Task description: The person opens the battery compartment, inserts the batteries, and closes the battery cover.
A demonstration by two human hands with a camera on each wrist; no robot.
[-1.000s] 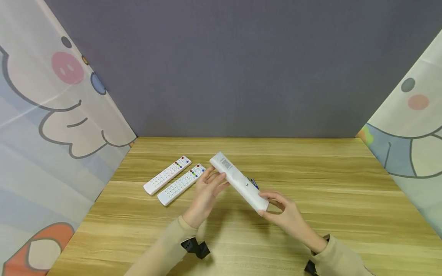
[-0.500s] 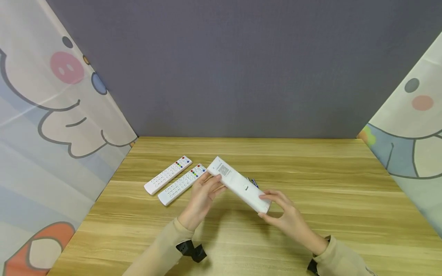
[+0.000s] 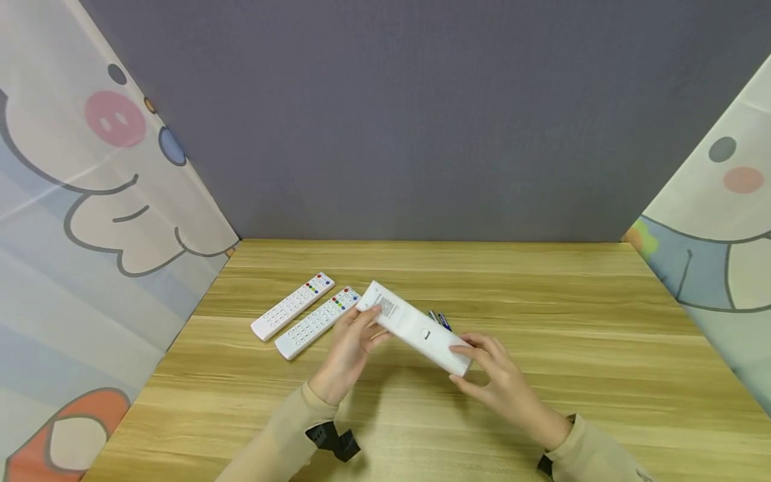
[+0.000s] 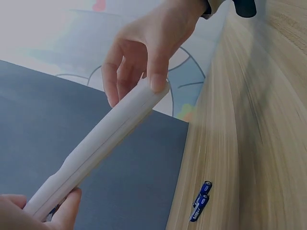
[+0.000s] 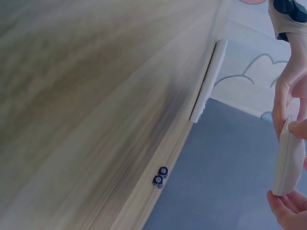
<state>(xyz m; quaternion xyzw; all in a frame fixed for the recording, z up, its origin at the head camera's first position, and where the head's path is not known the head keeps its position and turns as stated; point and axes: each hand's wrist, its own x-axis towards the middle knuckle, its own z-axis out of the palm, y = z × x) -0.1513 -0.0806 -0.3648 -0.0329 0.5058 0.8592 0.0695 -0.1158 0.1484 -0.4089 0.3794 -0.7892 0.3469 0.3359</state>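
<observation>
White remote point(image 3: 415, 329), slim; grey printed label point(image 3: 388, 307) near one end; left hand point(image 3: 347, 349), right hand point(image 3: 504, 383) grip opposite ends

Tabletop point(image 3: 572, 314): wood-grained, yellowish brown, its darker streaks running from side to side around the batteries.
Batteries point(image 4: 202, 202): two, with blue on their casings, lying close together side by side.
Inner remote point(image 3: 317, 323): white, buttons up, left of the batteries, coloured keys at the end nearer them.
Outer remote point(image 3: 292, 306): similar, buttons up, farther left of the batteries.
</observation>
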